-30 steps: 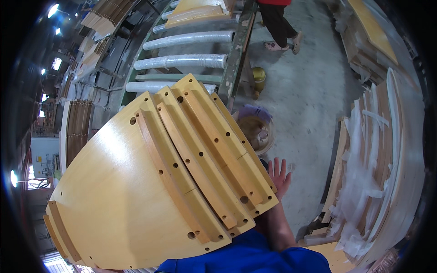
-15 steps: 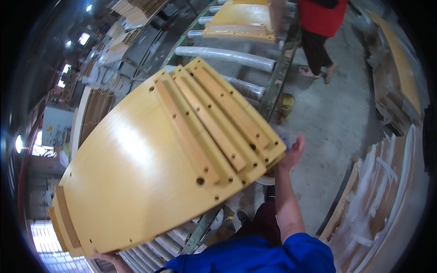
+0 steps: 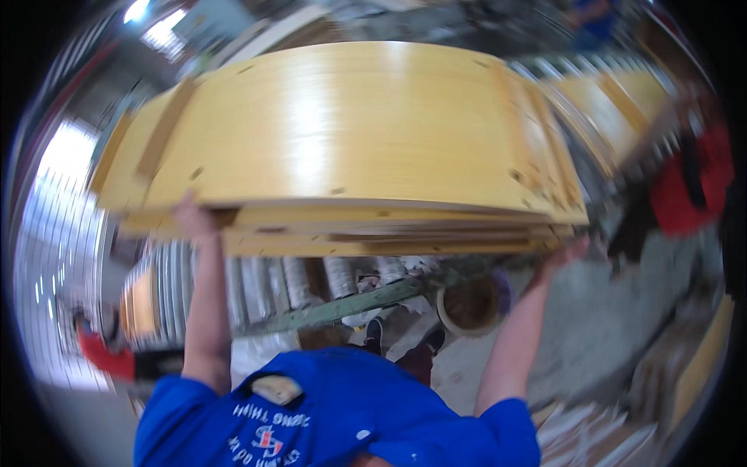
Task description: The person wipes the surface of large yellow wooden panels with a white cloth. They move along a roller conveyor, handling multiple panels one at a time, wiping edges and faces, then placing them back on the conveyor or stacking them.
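Note:
A stack of yellow wooden panels [image 3: 397,132] with curved sides fills the middle of the view, held level in front of me. Narrow wooden strips and drilled holes show near its two ends. My left hand [image 3: 198,216] is closed on the near edge, toward the left end, thumb on top. At the near right corner my right hand [image 3: 566,252] holds the stack; its fingers are partly hidden and smeared by motion.
Beneath the stack runs a roller conveyor [image 3: 249,288] with a green rail [image 3: 350,307]. A round bucket [image 3: 471,303] stands by my feet. More yellow panels [image 3: 615,109] lie on rollers at the far right. People in red [image 3: 692,183] are on the right and at the left [image 3: 105,354].
The stack has swung from a steep tilt to nearly level across my front, its right end coming nearer. My view has turned left. Both hands stay on the stack.

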A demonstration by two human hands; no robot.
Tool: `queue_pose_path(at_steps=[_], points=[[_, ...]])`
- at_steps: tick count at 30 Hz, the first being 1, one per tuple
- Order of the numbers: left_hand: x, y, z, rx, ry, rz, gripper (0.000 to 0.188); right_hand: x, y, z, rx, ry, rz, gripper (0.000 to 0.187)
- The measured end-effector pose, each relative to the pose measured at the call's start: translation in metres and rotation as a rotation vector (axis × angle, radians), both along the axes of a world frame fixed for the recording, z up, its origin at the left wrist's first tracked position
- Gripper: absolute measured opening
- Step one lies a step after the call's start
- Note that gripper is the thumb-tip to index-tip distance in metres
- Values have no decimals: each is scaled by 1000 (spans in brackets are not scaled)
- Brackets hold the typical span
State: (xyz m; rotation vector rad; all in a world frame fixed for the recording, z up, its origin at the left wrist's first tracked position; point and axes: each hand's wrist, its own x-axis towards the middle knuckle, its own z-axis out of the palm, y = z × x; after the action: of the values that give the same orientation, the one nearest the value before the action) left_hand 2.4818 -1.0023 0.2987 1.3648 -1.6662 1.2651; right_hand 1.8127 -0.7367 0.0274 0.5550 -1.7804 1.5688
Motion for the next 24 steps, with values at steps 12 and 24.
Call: queue_pose_path(at_steps=[12, 24], points=[[79, 92, -123, 196, 1354, -10, 38, 162, -9, 31, 26, -764, 514, 58], [244, -31, -224, 884, 1114, 12, 53, 278, -84, 90, -200, -1187, 552, 84]])
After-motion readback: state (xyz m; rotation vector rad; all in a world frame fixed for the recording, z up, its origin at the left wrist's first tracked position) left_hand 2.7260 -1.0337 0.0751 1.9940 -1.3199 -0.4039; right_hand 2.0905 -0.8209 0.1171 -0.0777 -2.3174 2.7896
